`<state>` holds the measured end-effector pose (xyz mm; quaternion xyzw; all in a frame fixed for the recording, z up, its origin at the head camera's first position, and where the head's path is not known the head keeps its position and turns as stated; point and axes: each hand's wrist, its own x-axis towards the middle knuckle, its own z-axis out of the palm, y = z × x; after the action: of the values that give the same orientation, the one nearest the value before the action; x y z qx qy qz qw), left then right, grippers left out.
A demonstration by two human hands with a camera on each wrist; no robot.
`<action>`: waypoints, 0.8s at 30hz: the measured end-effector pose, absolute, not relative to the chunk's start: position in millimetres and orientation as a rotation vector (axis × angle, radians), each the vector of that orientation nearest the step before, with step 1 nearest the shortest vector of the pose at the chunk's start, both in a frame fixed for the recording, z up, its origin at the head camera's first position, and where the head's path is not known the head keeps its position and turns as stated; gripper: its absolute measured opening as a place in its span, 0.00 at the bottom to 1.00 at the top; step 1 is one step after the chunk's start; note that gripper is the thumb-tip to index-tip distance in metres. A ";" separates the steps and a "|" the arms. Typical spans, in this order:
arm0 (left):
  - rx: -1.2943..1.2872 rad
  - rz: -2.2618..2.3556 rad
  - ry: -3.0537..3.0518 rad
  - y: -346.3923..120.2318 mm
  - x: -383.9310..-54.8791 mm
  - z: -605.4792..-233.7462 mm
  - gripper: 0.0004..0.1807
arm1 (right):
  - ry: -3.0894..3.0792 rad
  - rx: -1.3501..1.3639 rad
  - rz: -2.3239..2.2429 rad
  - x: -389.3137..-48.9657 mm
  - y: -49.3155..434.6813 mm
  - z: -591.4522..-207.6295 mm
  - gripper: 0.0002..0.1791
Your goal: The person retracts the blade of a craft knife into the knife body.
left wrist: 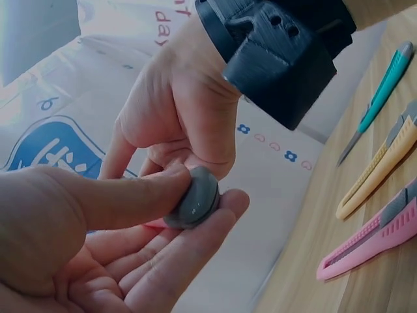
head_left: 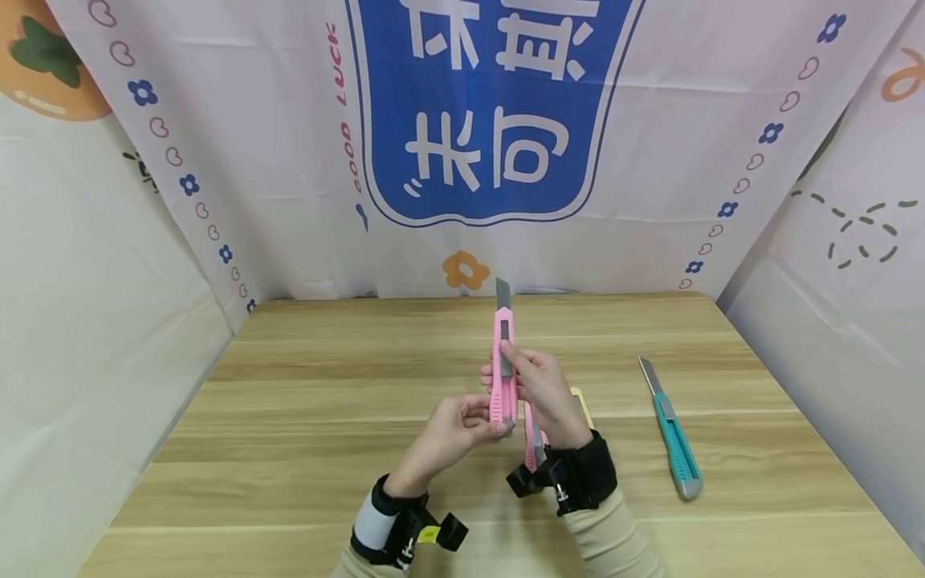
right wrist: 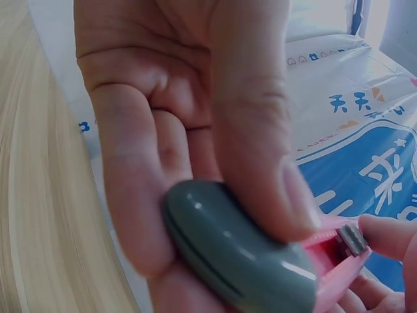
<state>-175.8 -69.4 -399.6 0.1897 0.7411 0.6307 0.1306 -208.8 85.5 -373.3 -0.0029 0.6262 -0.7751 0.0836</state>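
Upright in front of me is a pink box cutter (head_left: 498, 405), its grey blade (head_left: 503, 293) extended from the top. My left hand (head_left: 448, 433) pinches its lower end; thumb and fingertips hold the rounded grey end cap (left wrist: 195, 203) in the left wrist view. My right hand (head_left: 545, 393) grips the body higher up, thumb on the grey slider. That slider (right wrist: 352, 239) also shows in the right wrist view, beside the right thumb. A second pink box cutter (left wrist: 371, 238) and a yellow box cutter (left wrist: 381, 166) lie on the table, partly hidden by my right hand in the head view.
Off to the right on the wooden table (head_left: 289, 449) lies a teal box cutter (head_left: 675, 441) with its blade out. A printed white cloth (head_left: 289, 185) hangs behind the table's back edge, and white sheets flank both sides.
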 end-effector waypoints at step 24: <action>0.449 1.876 2.074 -66.7 -174.6 -399.7 0.17 | 1.889 -0.106 -2.339 -209.3 90.3 -375.3 0.22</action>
<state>-174.6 -66.7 -399.7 0.1567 0.7235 0.6544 0.1543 -209.3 90.3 -375.3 -0.0351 0.6266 -0.7757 0.0667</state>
